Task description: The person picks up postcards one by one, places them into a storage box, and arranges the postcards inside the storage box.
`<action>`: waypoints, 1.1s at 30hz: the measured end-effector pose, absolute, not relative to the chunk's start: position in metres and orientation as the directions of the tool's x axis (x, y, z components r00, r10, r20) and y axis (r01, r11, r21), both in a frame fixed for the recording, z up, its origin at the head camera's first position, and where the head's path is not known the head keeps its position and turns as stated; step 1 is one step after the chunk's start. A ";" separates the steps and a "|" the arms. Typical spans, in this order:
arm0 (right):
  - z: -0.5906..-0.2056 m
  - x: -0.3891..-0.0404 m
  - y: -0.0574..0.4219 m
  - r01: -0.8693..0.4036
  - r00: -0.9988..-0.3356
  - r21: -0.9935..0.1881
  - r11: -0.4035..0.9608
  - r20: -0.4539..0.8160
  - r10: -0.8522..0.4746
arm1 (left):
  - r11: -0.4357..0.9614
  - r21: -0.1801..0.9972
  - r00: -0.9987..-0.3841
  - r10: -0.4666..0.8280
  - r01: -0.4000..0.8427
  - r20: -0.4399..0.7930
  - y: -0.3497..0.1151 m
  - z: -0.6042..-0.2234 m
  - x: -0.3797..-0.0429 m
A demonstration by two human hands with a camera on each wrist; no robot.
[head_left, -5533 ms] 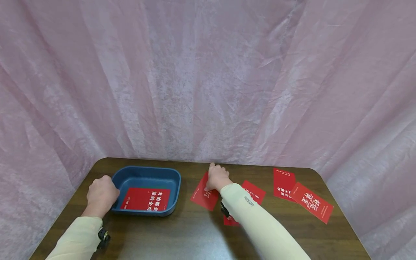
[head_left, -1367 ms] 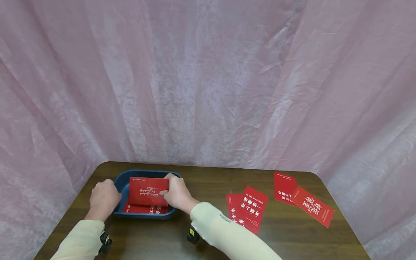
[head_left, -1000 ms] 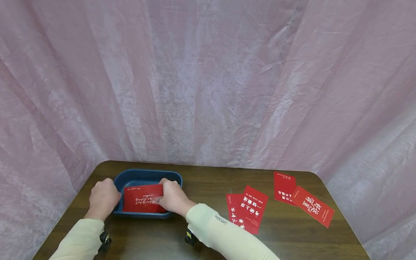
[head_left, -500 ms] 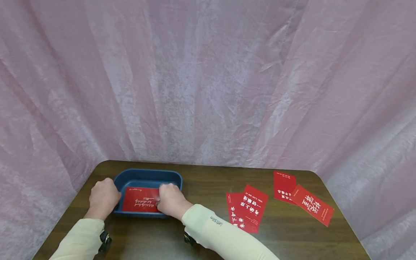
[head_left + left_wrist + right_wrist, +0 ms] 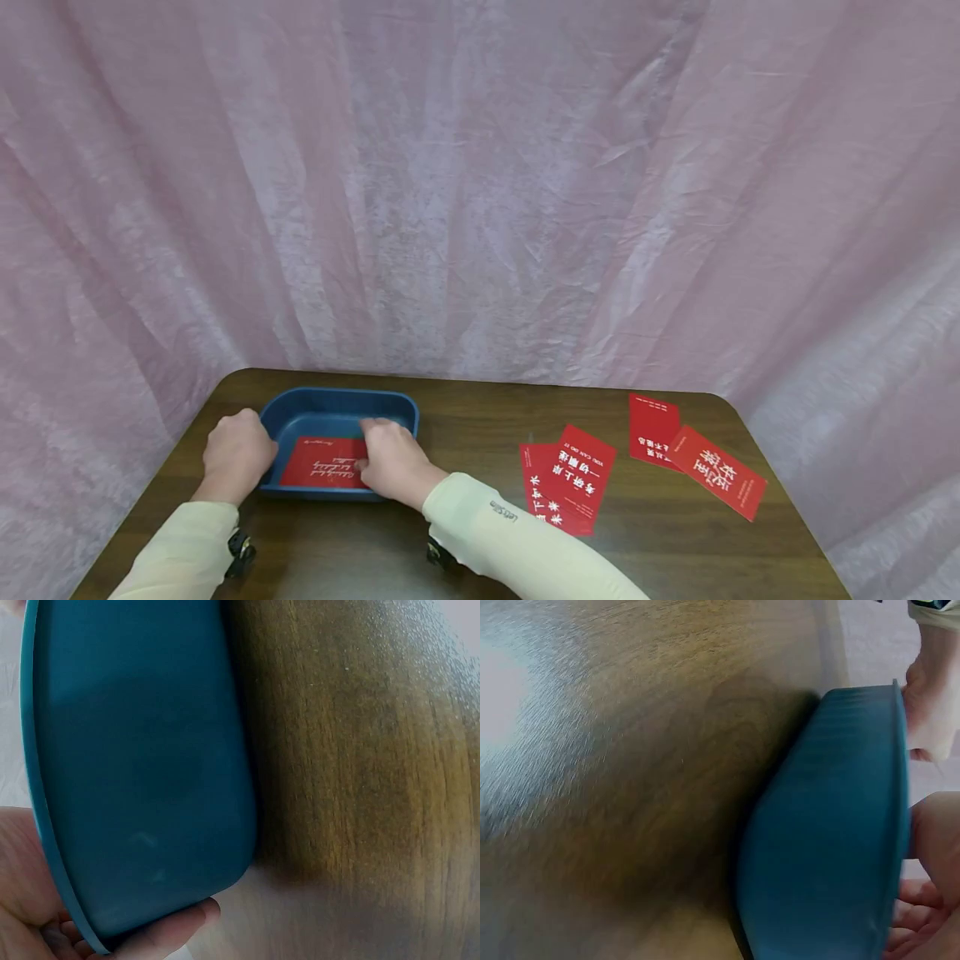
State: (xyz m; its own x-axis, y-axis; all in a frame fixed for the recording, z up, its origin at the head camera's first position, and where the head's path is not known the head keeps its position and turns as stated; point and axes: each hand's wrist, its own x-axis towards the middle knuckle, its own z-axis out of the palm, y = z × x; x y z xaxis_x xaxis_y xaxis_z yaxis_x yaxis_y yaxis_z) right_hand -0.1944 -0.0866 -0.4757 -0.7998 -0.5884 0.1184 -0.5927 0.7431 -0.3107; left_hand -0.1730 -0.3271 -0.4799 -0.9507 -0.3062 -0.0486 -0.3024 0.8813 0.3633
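Note:
A blue plastic tray (image 5: 341,396) stands at the left of the table. Its left side is gripped by my left hand (image 5: 240,456), and in the left wrist view a finger (image 5: 176,928) curls under the tray's corner. Inside the tray, toward the near side, lies a red card (image 5: 322,464) with white writing; its right end is partly covered. Over that end is my right hand (image 5: 397,463), thumb and fingers spread apart. In the right wrist view the tray wall (image 5: 825,840) hides part of this hand, so contact with the card cannot be told.
Two overlapping red cards (image 5: 577,475) lie right of the tray on the brown wooden table (image 5: 480,417). Farther right, a red card (image 5: 652,425) is partly under another red card (image 5: 717,472). A pink curtain (image 5: 480,208) hangs behind the table.
My right hand picked up the red card from mid-table and carried it left into the tray. The card lowered flat there, and the fingers spread. My left hand stayed on the tray.

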 end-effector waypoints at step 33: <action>-0.461 -0.254 0.136 -0.461 -0.783 -0.330 0.824 -0.286 -0.553 | 0.880 0.359 -0.949 -0.307 -0.312 -0.072 -0.338 -0.477 -0.172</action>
State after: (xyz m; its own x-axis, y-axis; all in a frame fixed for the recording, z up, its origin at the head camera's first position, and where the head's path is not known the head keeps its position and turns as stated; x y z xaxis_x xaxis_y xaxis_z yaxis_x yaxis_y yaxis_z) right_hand -0.2545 0.1363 -0.4611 -0.7826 -0.5528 -0.2862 -0.4610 0.8236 -0.3303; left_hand -0.1720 -0.3382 -0.4768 -0.9490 -0.3070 -0.0722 -0.3119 0.8797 0.3590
